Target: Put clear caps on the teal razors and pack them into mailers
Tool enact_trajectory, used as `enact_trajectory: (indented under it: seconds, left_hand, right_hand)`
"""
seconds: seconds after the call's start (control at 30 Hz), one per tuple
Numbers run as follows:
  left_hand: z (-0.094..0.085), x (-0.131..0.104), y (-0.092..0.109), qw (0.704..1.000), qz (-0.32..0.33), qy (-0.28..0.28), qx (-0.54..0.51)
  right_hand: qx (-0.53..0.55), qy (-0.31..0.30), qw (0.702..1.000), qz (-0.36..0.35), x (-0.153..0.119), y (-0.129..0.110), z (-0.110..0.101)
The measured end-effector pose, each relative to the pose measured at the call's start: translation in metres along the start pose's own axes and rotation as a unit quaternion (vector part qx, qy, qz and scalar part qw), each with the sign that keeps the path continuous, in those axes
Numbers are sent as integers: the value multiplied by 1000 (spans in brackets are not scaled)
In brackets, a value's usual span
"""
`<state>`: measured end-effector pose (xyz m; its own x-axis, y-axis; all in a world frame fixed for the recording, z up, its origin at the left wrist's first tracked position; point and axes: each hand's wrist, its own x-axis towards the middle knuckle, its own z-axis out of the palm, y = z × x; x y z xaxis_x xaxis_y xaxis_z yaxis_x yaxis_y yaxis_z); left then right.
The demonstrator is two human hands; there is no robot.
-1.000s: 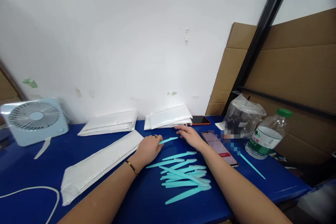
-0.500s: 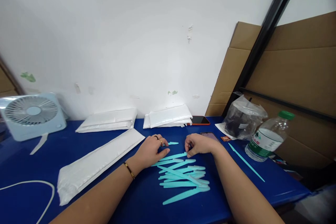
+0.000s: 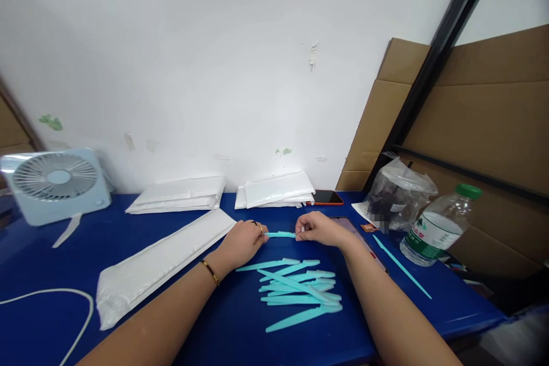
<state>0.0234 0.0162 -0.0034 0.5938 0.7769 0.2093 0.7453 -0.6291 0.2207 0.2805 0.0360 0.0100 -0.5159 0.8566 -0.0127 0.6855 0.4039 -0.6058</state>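
Between my two hands a teal eyebrow razor [image 3: 281, 234] lies level, just above or on the blue table; a second one may be lined up with it, but I cannot tell. My left hand [image 3: 243, 241] pinches its left end with thumb and fingers. At the other end, the fingertips of my right hand [image 3: 319, 230] are closed on it. Nearer to me is a loose, criss-crossed pile of several teal eyebrow razors [image 3: 295, 284]. One more razor [image 3: 403, 267] lies apart, to the right of my right forearm.
White padded packets [image 3: 175, 194] and another stack [image 3: 277, 190] lie by the wall. A long white packet [image 3: 160, 266] is left of my left arm. Phones [image 3: 326, 198], a bagged cup [image 3: 397, 191] and a water bottle [image 3: 441, 229] stand right. A fan [image 3: 60, 183] stands left.
My right hand has moved up and slightly left, away from the pile's top razor, which no longer lies there. Both hands now hold a razor between them.
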Motion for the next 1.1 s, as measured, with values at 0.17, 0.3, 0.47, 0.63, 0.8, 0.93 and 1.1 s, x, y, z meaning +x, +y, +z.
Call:
enact_trajectory:
  seconds: [0.17, 0.3, 0.47, 0.63, 0.8, 0.93, 1.1]
  left_hand:
    - [-5, -5, -12, 999, -28, 9, 33]
    - [-4, -6, -13, 998, -27, 38, 33]
    - [3, -5, -18, 999, -23, 40, 7]
    - [4, -5, -20, 998, -8, 45, -32]
    - [-2, -8, 1, 997, 13, 47, -65]
    - [-3, -9, 13, 997, 52, -21, -51]
    - [-2, -5, -1, 1000, -9, 10, 21]
  right_hand:
    - [-5, 14, 999, 41, 0, 10, -5]
    - [-30, 45, 998, 19, -5, -8, -5]
    - [-42, -80, 995, -48, -11, -34, 11]
    - [-69, -108, 989, -70, -9, -37, 23]
    - [-68, -65, 994, -64, -6, -37, 25]
    - [-49, -27, 997, -60, -4, -37, 24]
    - [-54, 33, 998, -12, -3, -24, 9]
